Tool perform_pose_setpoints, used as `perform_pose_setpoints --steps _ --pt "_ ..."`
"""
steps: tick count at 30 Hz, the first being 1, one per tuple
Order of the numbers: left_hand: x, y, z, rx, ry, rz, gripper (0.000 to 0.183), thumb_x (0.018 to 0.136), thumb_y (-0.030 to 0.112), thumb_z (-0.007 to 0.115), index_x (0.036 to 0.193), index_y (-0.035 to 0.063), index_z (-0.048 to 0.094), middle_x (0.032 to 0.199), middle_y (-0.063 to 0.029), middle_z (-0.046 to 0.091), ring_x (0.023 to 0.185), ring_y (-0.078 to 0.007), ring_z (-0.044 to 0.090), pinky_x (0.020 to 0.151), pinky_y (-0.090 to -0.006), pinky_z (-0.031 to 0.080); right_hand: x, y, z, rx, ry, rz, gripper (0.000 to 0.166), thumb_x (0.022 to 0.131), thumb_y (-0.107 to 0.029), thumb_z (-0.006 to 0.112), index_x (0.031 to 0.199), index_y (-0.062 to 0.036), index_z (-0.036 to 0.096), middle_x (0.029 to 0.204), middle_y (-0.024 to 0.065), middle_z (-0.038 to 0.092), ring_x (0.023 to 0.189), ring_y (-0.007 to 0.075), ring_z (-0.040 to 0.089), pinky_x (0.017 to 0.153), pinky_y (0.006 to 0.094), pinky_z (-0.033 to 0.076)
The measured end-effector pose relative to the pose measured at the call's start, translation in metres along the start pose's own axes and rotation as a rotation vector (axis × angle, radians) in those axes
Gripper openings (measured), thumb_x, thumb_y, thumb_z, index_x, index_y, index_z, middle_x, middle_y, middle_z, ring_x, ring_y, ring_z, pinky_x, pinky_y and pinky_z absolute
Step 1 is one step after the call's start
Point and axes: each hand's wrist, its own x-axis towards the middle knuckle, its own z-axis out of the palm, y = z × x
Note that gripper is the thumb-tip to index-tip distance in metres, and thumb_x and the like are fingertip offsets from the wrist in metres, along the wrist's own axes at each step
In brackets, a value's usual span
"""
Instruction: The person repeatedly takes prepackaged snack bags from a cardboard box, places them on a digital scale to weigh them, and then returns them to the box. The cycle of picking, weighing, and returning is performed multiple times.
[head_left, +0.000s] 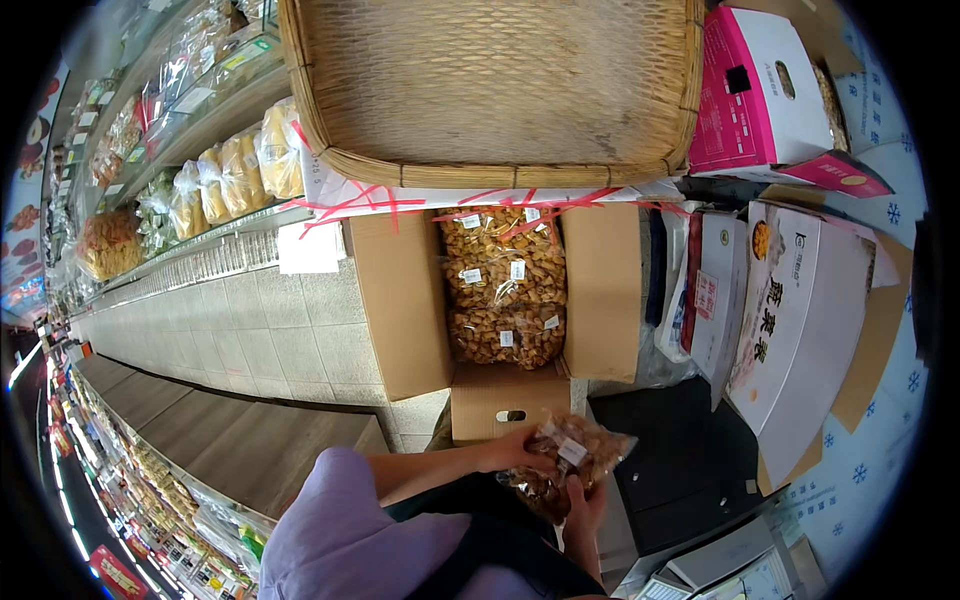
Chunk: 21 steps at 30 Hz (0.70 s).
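Close to my body I hold a clear plastic bag of brown dried food (592, 450) with a white label on it. My left hand (519, 452) grips the bag's left side, and my right hand (583, 510) holds it from below at the right. Just beyond the bag, an open cardboard box (510, 401) stands on the floor with its flaps folded out. Several labelled bags of similar brown pieces (506, 289) lie in the box. I cannot tell exactly what the food is.
A woven bamboo tray (495, 176) rests on a taped white carton (360, 196) beyond the box. Shelves with bagged dried goods (244, 169) run along the left, above a tiled floor (281, 315). White cartons (802, 322), a pink-and-white box (731, 97) and a black-topped cabinet (675, 457) stand at right.
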Motion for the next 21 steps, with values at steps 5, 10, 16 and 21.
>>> perform_pose_setpoints --steps 5,10,16,21 --pt "0.016 0.019 -0.099 -0.183 0.500 0.261 0.057 0.082 0.007 0.072 0.131 0.0069 0.042 0.114 -0.0091 0.061 0.103 -0.0182 0.060 0.085 -0.0325 0.052 0.002 0.007 -0.008 -0.152 -0.057 -0.074 0.051 0.093 -0.015 0.055 0.139 -0.0015 0.038 0.128 0.0138 0.053 0.114 0.0222 0.052 0.095 0.0342 0.041" --pt "0.041 0.091 -0.206 -0.047 0.979 0.558 0.044 0.083 0.005 0.071 0.120 0.0068 0.047 0.106 -0.0055 0.063 0.090 -0.0166 0.062 0.077 -0.0305 0.053 -0.005 0.016 -0.022 -0.025 0.036 0.119 0.031 0.094 -0.016 0.055 0.122 -0.0036 0.050 0.108 0.0119 0.062 0.094 0.0203 0.062 0.079 0.0294 0.048" --pt "0.108 0.084 -0.329 0.134 1.165 0.696 0.055 0.085 0.008 0.068 0.133 0.0047 0.041 0.107 -0.0075 0.064 0.092 -0.0159 0.060 0.077 -0.0308 0.051 -0.009 0.028 -0.035 -0.014 -0.002 0.164 0.025 0.093 -0.015 0.055 0.115 -0.0031 0.054 0.102 0.0117 0.064 0.087 0.0205 0.064 0.075 0.0289 0.050" --pt "0.138 0.118 -0.277 0.897 1.684 0.255 0.087 0.075 0.022 0.073 0.146 0.0062 0.024 0.148 -0.0197 0.030 0.135 -0.0348 0.032 0.108 -0.0454 0.030 -0.015 0.038 -0.040 0.036 0.014 0.179 0.024 0.092 -0.013 0.056 0.114 -0.0040 0.055 0.101 0.0119 0.064 0.087 0.0199 0.064 0.076 0.0289 0.050"
